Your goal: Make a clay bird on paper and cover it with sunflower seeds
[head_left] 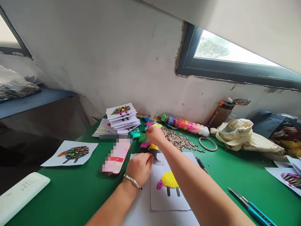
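Note:
My left hand (pixel 139 168), with a silver bangle on its wrist, is closed on the edge of a small clear bag of dark clay (pixel 154 153). Beyond it my right hand (pixel 155 135) has its fingers pinched together over colourful clay packets, among them a green packet (pixel 142 138); whatever it may hold is hidden. Under my right forearm lies a white card (pixel 162 202). It bears a yellow clay animal body (pixel 169 180) with a pink head and dark legs. A heap of sunflower seeds (pixel 178 139) spreads to the right of my right hand.
Left of my hands are a phone (pixel 119 157), stacked cards (pixel 123 122), a seed-covered bird card (pixel 77 152) and a white power bank (pixel 23 196). Rightward lie a tape ring (pixel 208 143), blue-handled scissors (pixel 254 208), clay tubs (pixel 185 125), a bottle (pixel 218 114) and a cloth bag (pixel 237 133).

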Available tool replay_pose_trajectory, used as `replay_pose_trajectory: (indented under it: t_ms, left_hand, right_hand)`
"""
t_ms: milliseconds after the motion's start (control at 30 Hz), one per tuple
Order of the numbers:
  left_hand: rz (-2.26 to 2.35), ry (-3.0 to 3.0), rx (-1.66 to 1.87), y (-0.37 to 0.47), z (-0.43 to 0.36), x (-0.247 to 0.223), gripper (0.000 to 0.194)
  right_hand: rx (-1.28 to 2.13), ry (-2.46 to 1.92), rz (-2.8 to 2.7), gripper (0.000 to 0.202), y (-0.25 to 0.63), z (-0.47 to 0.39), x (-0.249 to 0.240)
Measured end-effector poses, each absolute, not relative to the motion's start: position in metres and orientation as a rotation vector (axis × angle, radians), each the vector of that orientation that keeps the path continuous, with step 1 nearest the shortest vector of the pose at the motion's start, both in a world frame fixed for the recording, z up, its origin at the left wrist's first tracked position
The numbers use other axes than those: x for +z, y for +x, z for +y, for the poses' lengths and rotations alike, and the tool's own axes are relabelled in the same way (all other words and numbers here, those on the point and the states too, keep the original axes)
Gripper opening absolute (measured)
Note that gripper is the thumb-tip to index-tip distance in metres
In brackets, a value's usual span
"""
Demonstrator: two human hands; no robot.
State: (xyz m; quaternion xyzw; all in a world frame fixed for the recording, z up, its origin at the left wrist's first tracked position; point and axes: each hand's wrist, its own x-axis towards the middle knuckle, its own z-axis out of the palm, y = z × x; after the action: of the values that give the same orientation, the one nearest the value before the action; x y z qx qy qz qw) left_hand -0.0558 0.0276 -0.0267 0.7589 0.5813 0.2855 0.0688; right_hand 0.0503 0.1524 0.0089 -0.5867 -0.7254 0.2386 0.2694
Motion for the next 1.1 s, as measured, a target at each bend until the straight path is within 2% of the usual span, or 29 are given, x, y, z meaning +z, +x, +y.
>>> replay_pose_trajectory:
  t_ms: [67,200,333,400,600,733,967,1100]
  left_hand:
    - [1.745,2.253,0.957,-0.058,0.028,-0.026,0.03]
    - [1.639,1.965,1.387,-0.06,0.027,-0.019,0.032]
    - [1.384,1.669,1.31,-0.052,0.019,-0.01,0.063]
    - [1.35,1.68,1.252,-0.047,0.014,-0.008,0.068]
    - [1.081,1.526,0.943,-0.038,0.01,-0.01,0.065]
    - [0.964,1.302,0.78,-0.031,0.009,-0.013,0.071]
    - [0.78,1.306,0.653,-0.023,0.001,-0.012,0.047]
    - [0.785,1.287,0.684,-0.021,-0.002,-0.01,0.047]
  right_hand:
    - [0.673,-1.498,-1.886,0.02,0.06,0.143,0.01]
    - [0.776,-1.382,-1.744,0.033,0.094,0.1,0.012]
    - [1.151,-1.177,-1.414,0.034,0.121,0.042,0.009]
    - [1.206,-1.15,-1.331,0.031,0.13,0.02,0.006]
    - [1.327,-1.077,-1.243,0.031,0.145,-0.01,-0.001]
    - [1.343,-1.098,-1.168,0.039,0.147,-0.019,-0.008]
    - [1.372,-1.179,-1.113,0.044,0.155,-0.027,-0.023]
    - [1.485,-1.162,-0.965,0.046,0.157,-0.027,-0.019]
